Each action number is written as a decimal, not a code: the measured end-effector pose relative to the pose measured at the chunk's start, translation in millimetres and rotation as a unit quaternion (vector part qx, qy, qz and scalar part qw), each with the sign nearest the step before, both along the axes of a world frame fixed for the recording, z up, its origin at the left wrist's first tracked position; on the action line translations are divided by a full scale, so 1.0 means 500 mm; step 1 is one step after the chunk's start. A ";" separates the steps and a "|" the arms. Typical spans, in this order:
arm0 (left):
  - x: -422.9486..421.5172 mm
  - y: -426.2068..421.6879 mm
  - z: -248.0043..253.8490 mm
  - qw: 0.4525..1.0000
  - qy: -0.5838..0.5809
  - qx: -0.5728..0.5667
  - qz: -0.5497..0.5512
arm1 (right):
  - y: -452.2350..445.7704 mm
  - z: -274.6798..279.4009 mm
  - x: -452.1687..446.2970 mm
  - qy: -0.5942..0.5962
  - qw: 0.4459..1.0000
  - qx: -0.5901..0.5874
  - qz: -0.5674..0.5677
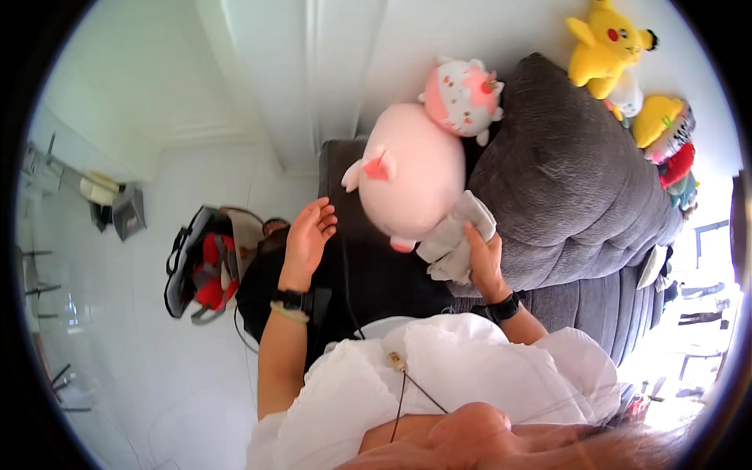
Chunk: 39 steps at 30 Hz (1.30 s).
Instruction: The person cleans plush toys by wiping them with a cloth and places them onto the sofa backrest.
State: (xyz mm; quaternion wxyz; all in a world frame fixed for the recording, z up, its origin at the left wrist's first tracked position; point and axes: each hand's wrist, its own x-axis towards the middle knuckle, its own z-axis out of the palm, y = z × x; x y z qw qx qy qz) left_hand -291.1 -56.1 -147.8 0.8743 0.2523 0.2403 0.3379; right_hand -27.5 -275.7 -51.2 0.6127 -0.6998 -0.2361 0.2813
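My right hand (486,260) grips a light grey folded cloth (450,249), its thumb lying over the fabric. The cloth hangs in loose folds against the lower side of a large pink pig plush (419,168) on the sofa. On the other side, my left hand (311,227) is raised with nothing in it, fingers apart and slightly bent. It is to the left of the pig plush and does not touch it. Dark bands circle both wrists.
A white and pink plush (464,98) leans by the pig. A dark grey cushion (568,172) fills the sofa's right side, with a yellow plush (607,48) and several others along its top. On the floor at left stands a bag (205,266) with red contents.
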 end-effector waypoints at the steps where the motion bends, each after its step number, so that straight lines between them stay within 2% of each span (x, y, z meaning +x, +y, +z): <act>1: 0.013 0.003 0.038 0.998 -0.003 0.053 -0.030 | 0.007 0.030 -0.007 0.040 0.999 0.014 -0.007; 3: 0.034 -0.015 0.141 0.984 -0.007 0.156 -0.088 | 0.030 0.098 -0.050 0.031 0.998 0.053 0.022; 5: 0.068 -0.057 0.258 0.923 0.035 0.341 -0.173 | 0.043 0.126 -0.077 0.007 0.993 0.072 0.089; 6: 0.079 -0.090 0.286 0.933 0.009 0.288 -0.215 | 0.045 0.124 -0.089 0.024 0.984 0.107 0.144; 7: 0.092 -0.098 0.306 0.841 0.102 0.486 -0.215 | 0.051 0.128 -0.100 0.040 0.969 0.141 0.201; 8: 0.114 -0.124 0.307 0.862 0.092 0.468 -0.169 | 0.051 0.147 -0.110 0.090 0.945 0.161 0.270; 10: 0.124 -0.150 0.311 0.897 0.098 0.420 -0.098 | 0.064 0.204 -0.095 -0.023 0.922 0.139 0.360; 11: 0.119 -0.144 0.301 0.911 0.101 0.383 -0.110 | 0.081 0.232 -0.069 -0.064 0.905 0.130 0.401; 12: 0.110 -0.133 0.282 0.925 0.105 0.344 -0.123 | 0.090 0.248 -0.036 -0.226 0.900 0.128 0.350; 13: 0.105 -0.127 0.270 0.937 0.109 0.303 -0.135 | 0.098 0.266 0.004 -0.382 0.870 0.118 0.288; 15: 0.095 -0.125 0.268 0.958 0.091 0.258 -0.087 | 0.133 0.332 0.092 -0.372 0.913 0.138 0.092; 16: 0.090 -0.120 0.259 0.967 0.074 0.229 -0.077 | 0.153 0.348 0.168 -0.361 0.918 0.167 0.003; 17: 0.085 -0.119 0.254 0.976 0.057 0.201 -0.068 | 0.166 0.389 0.224 -0.424 0.889 0.149 -0.082; 19: 0.078 -0.117 0.254 0.973 0.067 0.213 -0.064 | 0.202 0.390 0.419 -0.384 0.892 0.192 -0.141; 20: 0.076 -0.117 0.254 0.971 0.073 0.219 -0.062 | 0.203 0.412 0.441 -0.366 0.900 0.141 -0.193; 23: 0.074 -0.115 0.241 0.971 0.076 0.222 -0.052 | 0.220 0.435 0.479 -0.491 0.820 0.092 -0.279; 28: 0.070 -0.106 0.222 0.975 0.094 0.198 -0.040 | 0.256 0.403 0.522 -0.508 0.800 0.103 -0.301; 29: 0.061 -0.109 0.218 0.977 0.100 0.185 -0.033 | 0.261 0.385 0.536 -0.497 0.807 0.121 -0.295; 31: 0.040 -0.109 0.221 0.988 0.082 0.132 0.002 | 0.257 0.378 0.523 -0.517 0.783 0.131 -0.321; 33: 0.011 -0.096 0.193 0.994 0.055 0.087 0.043 | 0.256 0.347 0.586 -0.500 0.795 0.178 -0.294; 35: -0.021 -0.082 0.170 0.992 0.024 0.083 0.088 | 0.257 0.357 0.545 -0.476 0.806 0.143 -0.322; 39: -0.092 -0.077 0.182 0.988 -0.027 0.086 0.122 | 0.246 0.361 0.553 -0.445 0.842 0.129 -0.275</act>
